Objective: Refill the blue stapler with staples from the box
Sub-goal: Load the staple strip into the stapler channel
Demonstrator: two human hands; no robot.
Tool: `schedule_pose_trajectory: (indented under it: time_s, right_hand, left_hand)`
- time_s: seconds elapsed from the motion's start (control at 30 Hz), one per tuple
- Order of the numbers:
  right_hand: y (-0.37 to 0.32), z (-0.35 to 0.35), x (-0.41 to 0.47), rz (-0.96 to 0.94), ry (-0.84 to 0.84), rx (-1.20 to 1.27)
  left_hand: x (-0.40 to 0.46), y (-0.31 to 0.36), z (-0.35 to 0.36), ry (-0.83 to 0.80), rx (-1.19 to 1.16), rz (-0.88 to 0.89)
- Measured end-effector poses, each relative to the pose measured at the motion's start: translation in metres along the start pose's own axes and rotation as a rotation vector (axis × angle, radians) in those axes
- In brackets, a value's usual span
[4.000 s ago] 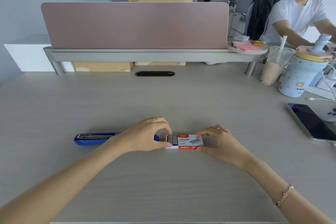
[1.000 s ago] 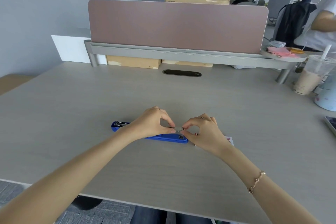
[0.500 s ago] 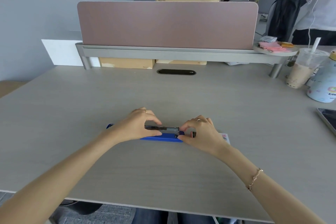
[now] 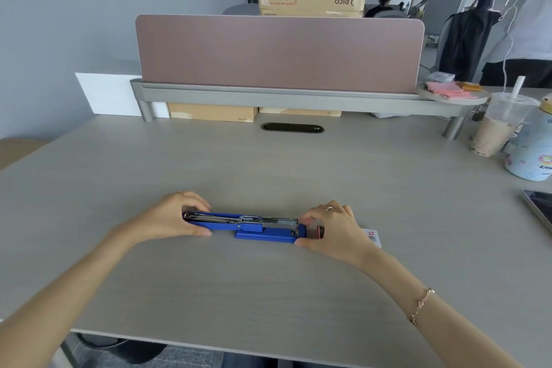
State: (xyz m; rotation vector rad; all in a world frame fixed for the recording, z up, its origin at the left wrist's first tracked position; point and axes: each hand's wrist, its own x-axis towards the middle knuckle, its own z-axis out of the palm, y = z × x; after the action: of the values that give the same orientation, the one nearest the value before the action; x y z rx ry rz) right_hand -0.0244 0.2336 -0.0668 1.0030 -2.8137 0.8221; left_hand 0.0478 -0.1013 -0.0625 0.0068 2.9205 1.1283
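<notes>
Steadying the opened blue metal-railed stapler near the tabletop front edge: left hand pinched its left end, right hand its right end. Loading step; next, close the arm. Red-and-white cardboard staple box lay beside the right hand.

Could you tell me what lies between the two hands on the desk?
In the head view, the opened blue stapler spans the gap between left hand and right hand.

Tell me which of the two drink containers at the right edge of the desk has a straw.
The clear plastic cup holding a light brown drink; a white straw stands in it. The patterned bottle beside it shows none.
</notes>
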Motion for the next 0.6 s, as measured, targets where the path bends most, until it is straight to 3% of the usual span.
schedule_pose_trajectory:
  time_s: [0.33, 0.6]
  right_hand:
    - [-0.005, -0.002, -0.001, 0.045, -0.028, -0.01]
    - [-0.005, -0.001, -0.001, 0.059, -0.028, 0.023]
  left_hand:
    - [-0.009, -0.017, -0.019, -0.019, -0.104, -0.078]
    - [-0.005, 0.008, -0.03, 0.085, -0.289, 0.021]
